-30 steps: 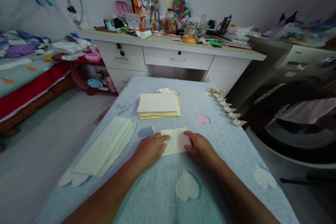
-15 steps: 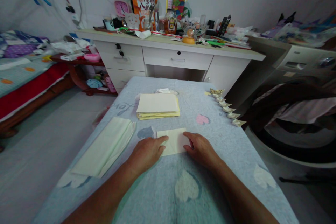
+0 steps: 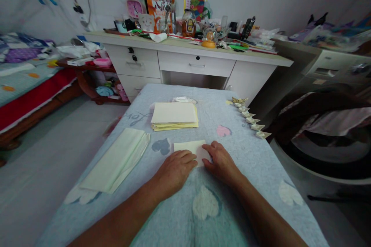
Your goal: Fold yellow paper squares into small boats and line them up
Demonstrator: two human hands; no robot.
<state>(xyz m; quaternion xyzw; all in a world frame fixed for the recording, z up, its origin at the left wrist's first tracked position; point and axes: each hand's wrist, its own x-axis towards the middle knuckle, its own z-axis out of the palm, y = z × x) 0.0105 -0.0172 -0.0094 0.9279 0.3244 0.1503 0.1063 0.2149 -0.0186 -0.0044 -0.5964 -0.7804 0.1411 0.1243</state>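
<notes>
A small pale yellow paper sheet (image 3: 189, 147) lies on the blue patterned table cover (image 3: 232, 185) in front of me. My left hand (image 3: 175, 170) lies flat on the sheet's near left part, covering much of it. My right hand (image 3: 220, 163) presses its fingertips on the sheet's right edge. Only the far strip of the sheet shows between and beyond my hands.
A stack of yellow sheets (image 3: 174, 116) lies further back, a pale green folded pile (image 3: 116, 161) to the left. A row of small folded paper boats (image 3: 251, 120) lines the right edge. Behind stands a cluttered white desk (image 3: 191, 58); a bed (image 3: 26, 81) is left.
My left hand slid right over the sheet, so less of the paper shows. The right hand stayed at the right edge.
</notes>
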